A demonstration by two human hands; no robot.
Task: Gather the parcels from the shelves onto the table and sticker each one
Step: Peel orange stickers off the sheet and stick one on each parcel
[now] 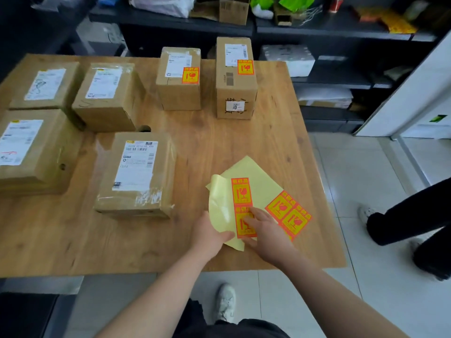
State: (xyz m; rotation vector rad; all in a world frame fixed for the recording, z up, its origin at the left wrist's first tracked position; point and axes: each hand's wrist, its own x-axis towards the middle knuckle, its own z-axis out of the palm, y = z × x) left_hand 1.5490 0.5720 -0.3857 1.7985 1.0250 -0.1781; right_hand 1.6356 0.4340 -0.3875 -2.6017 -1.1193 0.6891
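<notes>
Six cardboard parcels are sitting on the wooden bench (219, 147). Two at the far side are already wearing orange-and-yellow stickers: a squat parcel (179, 79) with a sticker (190, 75) at its right edge, and to its right a taller parcel (236, 76) with its own sticker (245, 67). The other four are showing only white shipping labels — one at the far left (45, 85), one beside it (107, 95), a flat one at the near left (31, 150), and the nearest parcel (138, 172) lying just left of the hands.

At the near right of the bench, the left hand (210, 234) is pinching the curled pale-yellow backing sheet (220, 211) by its near edge, thumb on top. The right hand (264, 230) is lying over the strip of stickers (241, 193) on that sheet, fingers spread and pressing on the lower sticker; whether it is actually gripping an edge is unclear. A second backing sheet (256, 176) is lying flat beneath, with more stickers (289, 213) at its right corner.

Dark shelves (317, 30) are running behind the bench, holding boxes and bags. A second person's dark trouser leg (410, 215) is standing on the tiled floor (366, 172) to the right.
</notes>
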